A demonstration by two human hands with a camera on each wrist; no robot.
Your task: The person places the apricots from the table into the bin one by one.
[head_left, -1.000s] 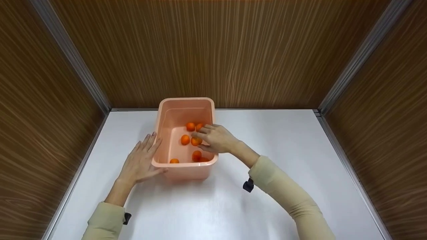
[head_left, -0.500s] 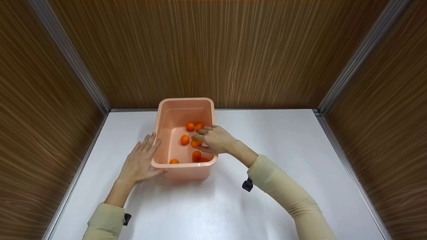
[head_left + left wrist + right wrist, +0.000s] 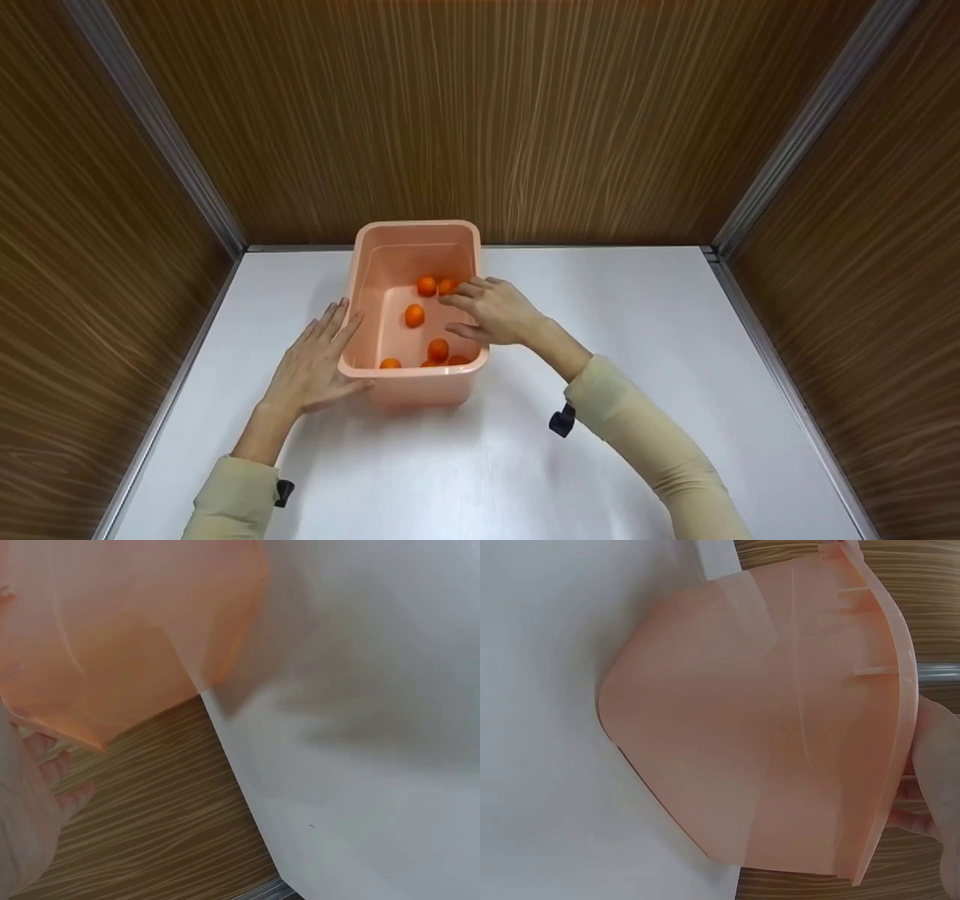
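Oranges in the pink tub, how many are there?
6 show: two at the far end, one mid-tub, three by the near wall. The right hand may hide more.

A white surface [image 3: 637, 360] is spreading across the lower half of the head view, showing as a pale sheet in both wrist views too. Wood-grain panels [image 3: 480, 112] are standing around it at the back and both sides, with grey metal strips [image 3: 161, 127] running down the corners and along the foot of the back wall.
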